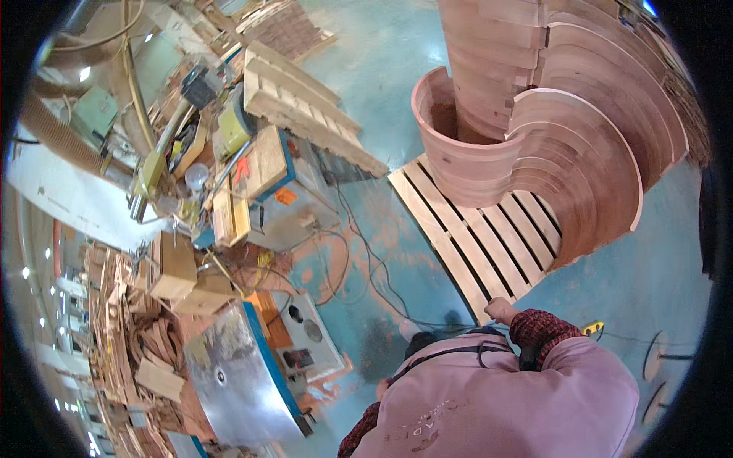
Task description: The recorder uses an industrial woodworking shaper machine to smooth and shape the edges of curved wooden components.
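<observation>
My right hand (502, 311) closes on the near corner of a slatted wooden pallet (469, 248) on the blue floor. Its arm wears a dark red knitted cuff. A sliver of my left hand (382, 389) shows beside my pink sweatshirt, low down; its fingers are hidden. Large curved wooden panels stand at the pallet's far end, right of centre: a tub-like rounded piece (469, 172) rests on the slats, and a tall curved shell (588, 164) sweeps round to the right.
A cluttered workbench (267, 160) with tools stands at left, a pale pallet (305, 107) leaning by it. Black cables (366, 259) cross the dusty floor. A metal-topped machine (237, 374) and wood offcuts (156, 343) lie lower left. A yellow power strip (592, 328) is at right.
</observation>
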The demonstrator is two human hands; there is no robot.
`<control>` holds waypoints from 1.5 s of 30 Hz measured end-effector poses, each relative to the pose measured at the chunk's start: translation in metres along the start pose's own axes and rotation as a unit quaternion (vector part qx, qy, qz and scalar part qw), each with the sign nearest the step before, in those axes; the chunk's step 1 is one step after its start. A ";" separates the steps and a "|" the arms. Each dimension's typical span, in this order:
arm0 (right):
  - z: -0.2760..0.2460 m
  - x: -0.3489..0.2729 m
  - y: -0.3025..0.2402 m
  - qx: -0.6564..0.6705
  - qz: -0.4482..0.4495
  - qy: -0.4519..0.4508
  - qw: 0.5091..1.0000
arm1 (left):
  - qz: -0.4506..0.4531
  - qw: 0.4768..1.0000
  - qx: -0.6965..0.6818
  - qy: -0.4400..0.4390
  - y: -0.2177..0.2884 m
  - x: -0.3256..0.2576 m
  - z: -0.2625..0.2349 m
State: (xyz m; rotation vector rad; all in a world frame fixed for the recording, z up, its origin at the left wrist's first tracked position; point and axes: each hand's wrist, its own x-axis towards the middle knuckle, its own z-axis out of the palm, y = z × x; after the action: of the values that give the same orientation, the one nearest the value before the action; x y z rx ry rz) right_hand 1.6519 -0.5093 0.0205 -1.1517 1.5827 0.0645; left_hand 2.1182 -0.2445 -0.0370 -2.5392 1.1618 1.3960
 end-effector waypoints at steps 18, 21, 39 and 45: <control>-0.153 0.155 -0.260 0.534 -0.051 0.142 0.832 | 0.299 0.920 0.242 0.071 0.031 0.112 -0.192; -0.220 0.205 -0.284 0.574 -0.045 0.188 0.796 | 0.211 0.977 0.010 0.020 0.024 0.105 -0.173; -0.364 0.349 -0.269 0.747 0.063 0.168 0.641 | -0.129 0.953 -0.273 0.027 0.148 0.086 -0.151; -0.344 0.341 -0.235 0.459 -0.153 0.185 0.855 | -0.129 0.970 -0.206 0.025 0.173 0.062 -0.165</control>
State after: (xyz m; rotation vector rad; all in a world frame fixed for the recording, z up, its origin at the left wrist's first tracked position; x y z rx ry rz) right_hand 1.5984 -1.0447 0.0046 -0.6284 1.4364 -1.0741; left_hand 2.1512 -0.4637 0.0717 -2.8735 0.5548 1.6546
